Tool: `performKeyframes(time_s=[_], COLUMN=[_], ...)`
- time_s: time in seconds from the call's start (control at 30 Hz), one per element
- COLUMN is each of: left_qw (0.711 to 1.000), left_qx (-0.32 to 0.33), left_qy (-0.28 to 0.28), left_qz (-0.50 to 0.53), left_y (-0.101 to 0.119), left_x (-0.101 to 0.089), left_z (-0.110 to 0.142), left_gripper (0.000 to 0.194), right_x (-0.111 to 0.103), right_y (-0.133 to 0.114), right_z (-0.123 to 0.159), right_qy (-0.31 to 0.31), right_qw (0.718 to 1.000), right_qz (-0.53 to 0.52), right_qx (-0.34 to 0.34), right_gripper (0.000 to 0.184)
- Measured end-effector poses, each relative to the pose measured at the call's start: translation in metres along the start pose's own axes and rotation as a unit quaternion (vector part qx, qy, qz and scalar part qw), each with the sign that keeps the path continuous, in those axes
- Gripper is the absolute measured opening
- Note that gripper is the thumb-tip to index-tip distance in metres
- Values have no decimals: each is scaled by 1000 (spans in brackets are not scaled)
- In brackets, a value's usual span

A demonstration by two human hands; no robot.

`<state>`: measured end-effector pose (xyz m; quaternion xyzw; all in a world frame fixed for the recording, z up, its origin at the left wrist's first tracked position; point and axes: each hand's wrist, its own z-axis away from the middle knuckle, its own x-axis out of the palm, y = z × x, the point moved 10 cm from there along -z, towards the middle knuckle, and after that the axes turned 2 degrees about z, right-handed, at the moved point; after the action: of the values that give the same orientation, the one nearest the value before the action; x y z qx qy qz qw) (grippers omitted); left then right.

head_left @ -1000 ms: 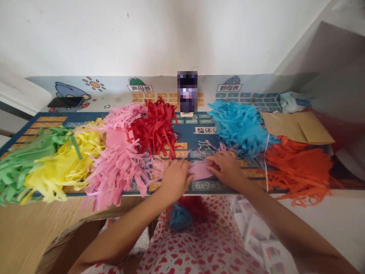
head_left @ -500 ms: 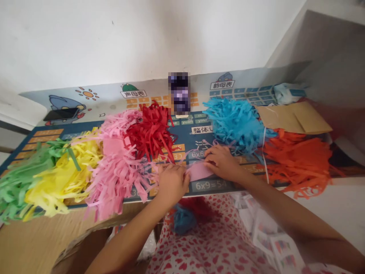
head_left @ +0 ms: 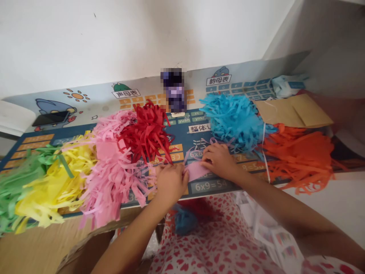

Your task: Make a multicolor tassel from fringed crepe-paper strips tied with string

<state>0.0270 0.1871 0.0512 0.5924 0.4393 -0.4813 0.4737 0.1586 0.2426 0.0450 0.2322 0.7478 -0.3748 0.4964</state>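
Both of my hands work over a pink paper strip (head_left: 195,171) lying on the desk mat. My left hand (head_left: 169,184) has its fingers curled over the strip's left end, against loose pink fringes. My right hand (head_left: 218,161) pinches the right part of the strip. Left of them lie a bushy pink shredded-paper bundle (head_left: 111,175), a red bundle (head_left: 146,133), a yellow bundle (head_left: 57,186) and a green bundle (head_left: 23,182). A blue bundle (head_left: 234,121) sits just beyond my right hand, and an orange bundle (head_left: 296,160) lies further right.
A printed pinyin and times-table desk mat (head_left: 199,131) covers the desk. A black phone (head_left: 51,118) lies at the back left, and a blurred upright object (head_left: 173,90) stands at the back. A kraft envelope (head_left: 293,111) lies at the right. A cardboard box (head_left: 37,247) is below the front left edge.
The whole view has tilted and drifted left and upward. My hands stay on the pink strip, with only slight shifts of the fingers.
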Motion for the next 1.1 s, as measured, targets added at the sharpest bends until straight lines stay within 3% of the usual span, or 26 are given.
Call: performKeyframes(time_s=[0.13, 0.23, 0.3, 0.4, 0.5, 0.63, 0.87, 1.1], left_qw=[1000, 999, 992, 955, 934, 931, 964, 965], left_qx=[-9, 20, 119, 294, 348, 352, 262, 249], left_qy=[-15, 26, 48, 7, -43, -56, -14, 84], left_qz=[11, 1, -15, -38, -64, -83, -50, -10], left_y=[-2, 2, 21, 50, 56, 57, 58, 45], left_x=[5, -5, -11, -5, 2, -1, -9, -10], left_z=[1, 1, 1, 8, 9, 12, 11, 16], left_gripper=[21, 21, 24, 18, 15, 17, 22, 19], right_x=[3, 4, -1, -22, -36, -29, -32, -48], right_y=[1, 3, 3, -10, -31, -38, -22, -18], right_z=[0, 0, 0, 5, 19, 40, 37, 32], right_qy=[-3, 6, 26, 74, 57, 3, 82, 110], right_qw=[1000, 1000, 1000, 996, 987, 975, 976, 982], right_qz=[0, -1, 4, 13, 4, 53, 42, 32], right_qx=[1, 6, 3, -50, -151, -214, -196, -148], right_gripper=[18, 17, 14, 9, 13, 18, 10, 13])
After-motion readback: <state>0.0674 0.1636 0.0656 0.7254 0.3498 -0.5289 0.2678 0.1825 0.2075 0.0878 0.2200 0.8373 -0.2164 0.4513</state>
